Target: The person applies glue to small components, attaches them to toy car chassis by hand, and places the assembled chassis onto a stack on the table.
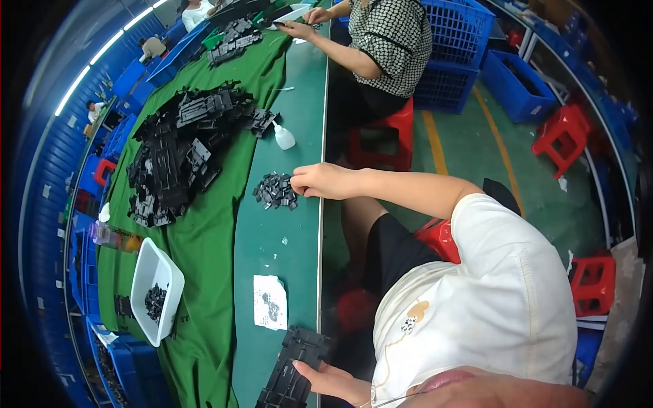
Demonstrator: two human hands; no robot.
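My left hand grips a black molded plastic part by its edge, thumb on top, at the table's near edge. My right hand is at the side of a small heap of black plastic pieces; its fingers are pinched together, and what is between them is hidden. Between the two hands, a printed white paper lies on the green tabletop. Beyond the small heap stands a white squeeze bottle.
A large pile of black molded parts covers the green cloth. A white bin holds small black pieces. Another person works at the same table. Blue crates and red stools stand on the floor.
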